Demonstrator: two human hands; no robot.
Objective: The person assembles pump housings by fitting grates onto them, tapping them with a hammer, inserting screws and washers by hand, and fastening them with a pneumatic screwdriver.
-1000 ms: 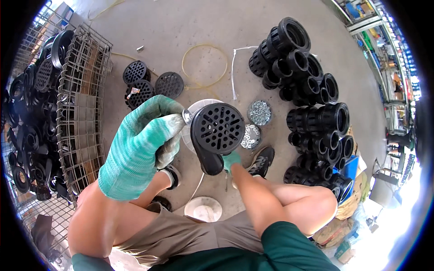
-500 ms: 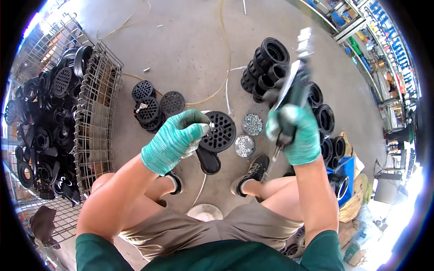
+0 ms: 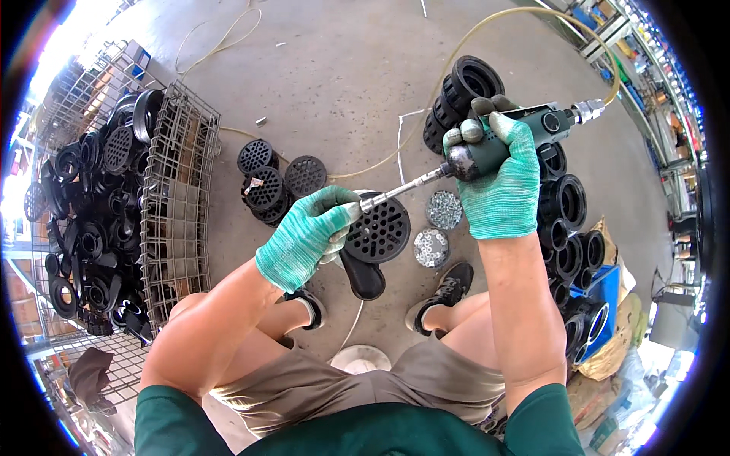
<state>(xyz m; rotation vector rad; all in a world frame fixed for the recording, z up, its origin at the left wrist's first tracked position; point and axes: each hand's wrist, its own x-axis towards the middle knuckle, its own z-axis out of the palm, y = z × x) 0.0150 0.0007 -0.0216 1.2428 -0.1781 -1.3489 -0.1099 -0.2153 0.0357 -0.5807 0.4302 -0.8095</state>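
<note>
My right hand [image 3: 498, 167], in a green knit glove, wraps round a dark green air screwdriver [image 3: 525, 137] held nearly level. Its long silver shaft [image 3: 407, 186] points left and passes over the upper edge of a round black grate [image 3: 378, 232]. At the shaft's tip, my gloved left hand [image 3: 308, 235] is closed in a pinch; whatever sits between the fingertips is mostly hidden. The grate lies just right of the left hand, and a rounded black piece [image 3: 363, 277] sticks out below it. Two round containers of small metal parts, one darker [image 3: 444, 210], one lighter [image 3: 432, 248], stand beside the grate.
A wire cage [image 3: 179, 205] full of black parts stands at left. Several more grates [image 3: 306, 176] are stacked before it. Black ring fittings [image 3: 566, 201] line the right, near a blue bin [image 3: 606, 304]. A yellowish air hose [image 3: 502, 17] loops from the tool across the floor.
The air screwdriver has swung from upright and blurred to nearly level, its shaft now reaching the left fingertips. My left hand keeps its pinch beside the grate.
</note>
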